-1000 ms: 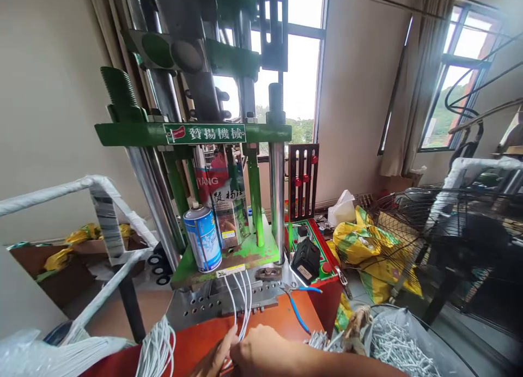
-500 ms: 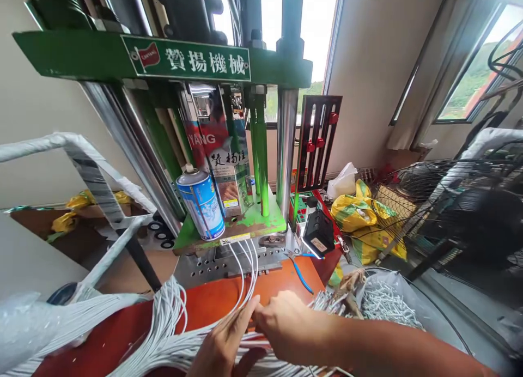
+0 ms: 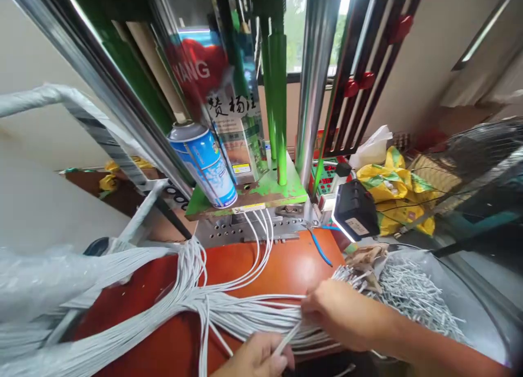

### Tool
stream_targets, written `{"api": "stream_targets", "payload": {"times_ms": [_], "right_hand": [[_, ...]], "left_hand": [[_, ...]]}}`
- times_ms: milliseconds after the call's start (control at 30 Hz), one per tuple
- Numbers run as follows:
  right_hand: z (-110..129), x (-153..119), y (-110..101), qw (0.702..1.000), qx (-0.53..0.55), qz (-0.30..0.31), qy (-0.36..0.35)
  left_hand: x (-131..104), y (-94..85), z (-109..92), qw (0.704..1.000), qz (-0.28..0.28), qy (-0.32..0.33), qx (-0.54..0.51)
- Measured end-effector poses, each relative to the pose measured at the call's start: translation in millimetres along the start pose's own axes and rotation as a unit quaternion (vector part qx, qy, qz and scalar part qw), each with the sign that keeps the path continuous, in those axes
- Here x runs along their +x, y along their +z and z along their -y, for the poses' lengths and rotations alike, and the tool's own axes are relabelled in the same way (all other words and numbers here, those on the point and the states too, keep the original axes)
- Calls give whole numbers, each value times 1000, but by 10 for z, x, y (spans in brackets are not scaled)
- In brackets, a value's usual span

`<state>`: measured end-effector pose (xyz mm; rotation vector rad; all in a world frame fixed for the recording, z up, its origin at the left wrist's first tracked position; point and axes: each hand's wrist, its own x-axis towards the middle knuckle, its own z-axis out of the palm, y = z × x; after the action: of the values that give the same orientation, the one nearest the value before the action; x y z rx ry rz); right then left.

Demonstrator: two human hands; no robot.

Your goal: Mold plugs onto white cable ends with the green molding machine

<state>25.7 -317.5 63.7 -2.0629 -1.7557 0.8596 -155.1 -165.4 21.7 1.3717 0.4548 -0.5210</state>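
A thick bundle of white cables point(image 3: 245, 314) runs across the red-orange tabletop. My left hand point(image 3: 261, 356), at the bottom edge, pinches one white cable point(image 3: 288, 338) between thumb and fingers. Further right, my right hand point(image 3: 333, 311) is closed at the bundle's right part, where that cable's upper end meets its fingers. The fingertips are partly hidden, but the cable seems to pass into them. Beyond the hands, a few white cables point(image 3: 269, 241) curve from under the green plate point(image 3: 281, 189) of the press down to the bundle.
A blue spray can point(image 3: 206, 167) stands on the press plate. Blue-handled pliers point(image 3: 321, 249) lie by the metal mould point(image 3: 229, 228). At right are a black box point(image 3: 356, 208), yellow bags point(image 3: 388, 181) and a clear bag of short white pieces point(image 3: 417, 295). Wrapped cables lie at left.
The view has tilted down towards the table. My hands, close together before, are now apart: the left lower, the right further right, with a white cable stretched between them.
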Motion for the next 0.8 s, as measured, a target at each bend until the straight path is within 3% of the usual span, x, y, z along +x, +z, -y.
{"api": "stream_targets", "payload": {"times_ms": [133, 267, 367, 500, 600, 700, 800], "right_hand": [[-133, 114, -94, 993, 106, -49, 22], [-262, 311, -80, 948, 211, -229, 61], [-408, 527, -16, 942, 239, -237, 22], [-655, 868, 55, 943, -6, -327, 60], [-729, 989, 94, 935, -111, -325, 91], [-718, 859, 151, 942, -122, -301, 89], [-747, 555, 273, 942, -111, -292, 126]], "left_hand": [[127, 22, -256, 999, 31, 9, -30], [393, 43, -456, 988, -11, 61, -143], [560, -42, -539, 973, -40, 91, -206], [654, -253, -563, 968, -96, 114, -201], [726, -359, -517, 968, -152, 125, -158], [835, -390, -457, 963, -208, 136, -101], [930, -372, -420, 966, -211, 143, -51]]}}
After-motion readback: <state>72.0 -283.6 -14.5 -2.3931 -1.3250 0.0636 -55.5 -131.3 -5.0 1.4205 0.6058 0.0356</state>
